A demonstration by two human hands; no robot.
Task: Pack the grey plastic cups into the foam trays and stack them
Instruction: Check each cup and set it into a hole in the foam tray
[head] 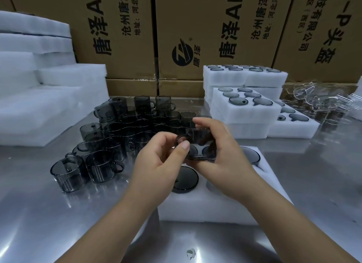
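The left hand has its thumb and forefinger curled in a pinch on the loop handle of a smoky grey, see-through plastic cup, while the right hand wraps round the cup's body from the far side, fingers over the top and thumb beneath. The cup lies tipped on its side between the two hands, held in the air just above a white foam tray with round pockets that sits on the shiny steel tabletop straight ahead of the person

In that tray a seated grey cup fills the near-left pocket, and another dark rim shows in the far-right pocket; the pockets under the hands are partly hidden

Left of the tray stands a crowd of loose grey cups, some stacked two high. To the right, filled white foam trays are piled in stacks, with a heap of clear plastic pieces beside them. Thick plain foam slabs are piled at the far left, and brown printed cardboard cartons line the back
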